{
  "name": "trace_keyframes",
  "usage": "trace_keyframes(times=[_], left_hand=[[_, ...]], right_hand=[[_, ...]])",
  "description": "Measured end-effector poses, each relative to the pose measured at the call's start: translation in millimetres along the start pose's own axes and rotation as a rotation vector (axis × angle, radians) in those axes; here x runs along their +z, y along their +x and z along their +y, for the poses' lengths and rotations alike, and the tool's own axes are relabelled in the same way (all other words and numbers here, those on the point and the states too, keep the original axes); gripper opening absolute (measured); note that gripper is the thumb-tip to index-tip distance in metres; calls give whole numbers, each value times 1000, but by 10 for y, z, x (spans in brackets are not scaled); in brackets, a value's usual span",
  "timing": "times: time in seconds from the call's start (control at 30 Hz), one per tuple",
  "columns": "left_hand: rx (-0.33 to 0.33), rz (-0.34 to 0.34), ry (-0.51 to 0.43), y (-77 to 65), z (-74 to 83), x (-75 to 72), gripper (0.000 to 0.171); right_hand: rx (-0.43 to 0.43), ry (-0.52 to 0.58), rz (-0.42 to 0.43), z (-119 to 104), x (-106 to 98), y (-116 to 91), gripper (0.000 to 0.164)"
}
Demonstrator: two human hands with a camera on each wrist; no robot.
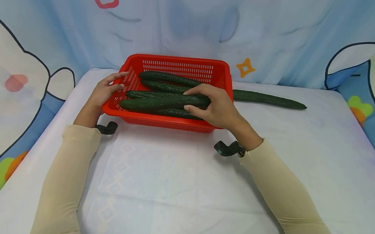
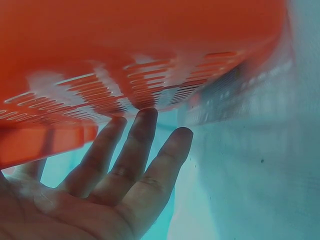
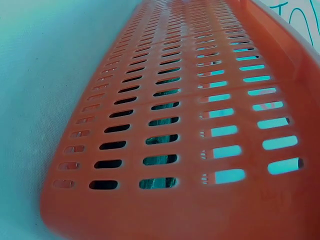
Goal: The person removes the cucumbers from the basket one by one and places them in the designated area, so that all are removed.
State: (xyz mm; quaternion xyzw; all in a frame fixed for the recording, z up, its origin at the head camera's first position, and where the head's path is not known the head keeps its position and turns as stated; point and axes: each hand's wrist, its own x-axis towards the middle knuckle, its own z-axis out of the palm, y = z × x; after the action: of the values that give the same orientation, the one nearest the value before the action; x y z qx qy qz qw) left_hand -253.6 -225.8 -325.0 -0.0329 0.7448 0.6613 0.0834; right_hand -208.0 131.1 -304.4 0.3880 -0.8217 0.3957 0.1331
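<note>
A red plastic basket (image 1: 171,123) with slotted walls holds several long dark green cucumbers (image 1: 164,77). My right hand (image 1: 220,106) reaches over its front right corner and grips the right end of the topmost cucumber (image 1: 156,104), thumb on the near side, fingers on the far side. That cucumber lies over the others. At the basket's left end my left hand (image 1: 103,91) holds the rim. In the left wrist view, straight fingers of the left hand (image 2: 125,175) extend below the rim, beside the slotted wall. The right wrist view shows the basket's slotted wall (image 3: 165,200), but not the right hand.
Another cucumber (image 1: 268,99) lies on the white tablecloth (image 1: 183,187), projecting to the right from behind the basket. A blue patterned curtain (image 1: 186,21) hangs along the table's back edge. Dark wrist cameras sit below the left wrist (image 1: 108,127) and right wrist (image 1: 227,148).
</note>
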Motion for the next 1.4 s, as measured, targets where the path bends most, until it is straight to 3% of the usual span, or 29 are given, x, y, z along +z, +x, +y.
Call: trace_keyframes(times=[0.37, 0.87, 1.13, 1.4], left_hand=[[-10, -11, 0, 18, 6, 41, 47], [-14, -12, 2, -15, -7, -9, 48], [-7, -3, -4, 5, -20, -3, 48], [-12, 14, 2, -32, -19, -34, 47]], right_hand=[[5, 54, 126, 11, -70, -80, 30], [34, 41, 107, -65, -346, -113, 30], [54, 26, 136, -115, -436, -137, 30], [112, 44, 137, -158, -548, -349, 33]])
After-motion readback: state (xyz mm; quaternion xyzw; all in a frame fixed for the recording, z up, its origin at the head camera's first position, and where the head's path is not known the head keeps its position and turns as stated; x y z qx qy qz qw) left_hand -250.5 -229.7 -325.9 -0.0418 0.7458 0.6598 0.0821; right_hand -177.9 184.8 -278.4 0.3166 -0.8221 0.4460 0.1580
